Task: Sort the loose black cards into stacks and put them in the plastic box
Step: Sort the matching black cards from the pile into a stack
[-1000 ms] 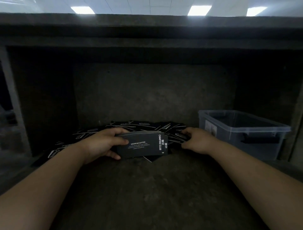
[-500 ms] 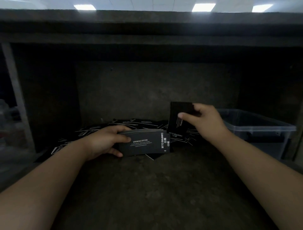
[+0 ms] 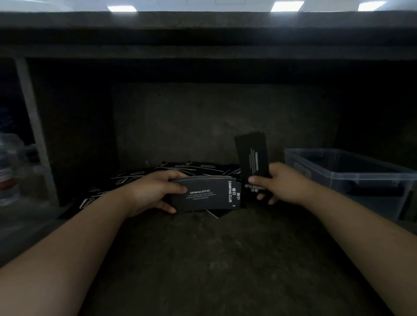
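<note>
Black cards [image 3: 180,170] are lying scattered at the back of the bench [image 3: 203,259]. Left hand [image 3: 153,191] is gripping a stack [image 3: 203,196] of them, thumb on top. Right hand [image 3: 279,185] is pinching a single card [image 3: 252,155] upright, beside the plastic box [image 3: 352,178].

A stockroom or back office, it seems: panel lights [image 3: 286,6] in a tiled ceiling [image 3: 203,3], a deep dim shelf bay [image 3: 203,259] with a grey upright [image 3: 33,126], a clear plastic box [image 3: 352,178], black cards [image 3: 203,196] printed DRINK&COFFEE.
</note>
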Demonstrator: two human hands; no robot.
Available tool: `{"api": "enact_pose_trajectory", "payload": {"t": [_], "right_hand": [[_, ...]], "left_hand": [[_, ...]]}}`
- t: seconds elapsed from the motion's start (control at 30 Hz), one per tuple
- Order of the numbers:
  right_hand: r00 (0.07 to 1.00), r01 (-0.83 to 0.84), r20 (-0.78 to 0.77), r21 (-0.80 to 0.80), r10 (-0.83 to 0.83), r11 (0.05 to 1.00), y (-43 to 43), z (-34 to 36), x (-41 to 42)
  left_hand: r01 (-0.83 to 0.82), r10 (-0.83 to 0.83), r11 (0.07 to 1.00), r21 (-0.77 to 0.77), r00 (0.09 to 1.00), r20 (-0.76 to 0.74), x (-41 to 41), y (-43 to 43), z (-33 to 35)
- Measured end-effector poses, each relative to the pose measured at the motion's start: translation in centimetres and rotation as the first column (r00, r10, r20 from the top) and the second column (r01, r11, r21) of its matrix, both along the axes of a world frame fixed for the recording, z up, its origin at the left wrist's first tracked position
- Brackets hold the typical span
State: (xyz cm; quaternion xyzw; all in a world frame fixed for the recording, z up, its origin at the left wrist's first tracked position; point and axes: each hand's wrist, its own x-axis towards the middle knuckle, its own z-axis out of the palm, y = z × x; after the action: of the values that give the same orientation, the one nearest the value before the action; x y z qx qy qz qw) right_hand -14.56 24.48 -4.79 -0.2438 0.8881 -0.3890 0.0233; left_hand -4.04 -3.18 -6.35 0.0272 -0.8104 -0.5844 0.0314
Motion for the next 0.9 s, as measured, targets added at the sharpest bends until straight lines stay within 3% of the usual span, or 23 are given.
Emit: {"api": "enact_pose_trajectory", "payload": {"t": [0.07, 0.17, 0.23, 0.3, 0.37, 0.57, 0.77, 0.83, 0.9], "right_hand": [[0.998, -0.03, -0.061, -0.156, 0.02, 0.987, 0.0, 0.5, 0.5], [0.981, -0.151, -0.161, -0.27, 0.11, 0.951, 0.0, 1.1, 1.3], [0.981, -0.178, -0.114, -0.202, 0.158, 0.963, -0.2, 1.2, 1.5], [0.985, -0.158, -0.076, -0.018, 0.156, 0.987, -0.6, 0.6, 1.4], [0.987, -0.16, -0.022, 0.032, 0.161, 0.987, -1.0, -0.2, 1.3], [0.959, -0.186, 0.159, -0.272, 0.235, 0.944, -2.0, -1.4, 1.4], [0.962, -0.27, 0.027, -0.026, 0.271, 0.962, -2.4, -1.9, 1.3], [0.955, -0.297, 0.006, -0.002, 0.297, 0.955, -2.4, -1.8, 1.1], [0.955, -0.298, 0.004, -0.003, 0.298, 0.955, -2.3, -1.9, 0.8]], "left_hand": [[0.002, -0.002, 1.0, -0.002, 1.0, 0.0, 0.0, 0.0, -0.1], [-0.013, 0.013, 1.0, 0.001, 1.0, 0.006, 0.0, -0.1, -0.1], [-0.019, 0.019, 0.999, 0.029, 1.0, 0.014, -0.1, -0.2, 0.0], [-0.023, 0.022, 0.998, 0.059, 1.0, 0.013, -0.1, -0.1, 0.0], [-0.012, 0.011, 0.997, 0.075, 1.0, 0.009, 0.1, -0.1, 0.1], [0.087, -0.087, 0.983, -0.159, 0.996, 0.003, 0.8, 0.1, 0.4], [0.117, -0.13, 0.93, -0.348, 0.991, -0.014, 0.8, 1.6, 0.5], [0.105, -0.126, 0.925, -0.366, 0.991, -0.035, 1.1, 1.8, 0.9], [-0.017, -0.034, 0.953, -0.301, 0.986, -0.164, 1.4, 1.3, 1.9]]}}
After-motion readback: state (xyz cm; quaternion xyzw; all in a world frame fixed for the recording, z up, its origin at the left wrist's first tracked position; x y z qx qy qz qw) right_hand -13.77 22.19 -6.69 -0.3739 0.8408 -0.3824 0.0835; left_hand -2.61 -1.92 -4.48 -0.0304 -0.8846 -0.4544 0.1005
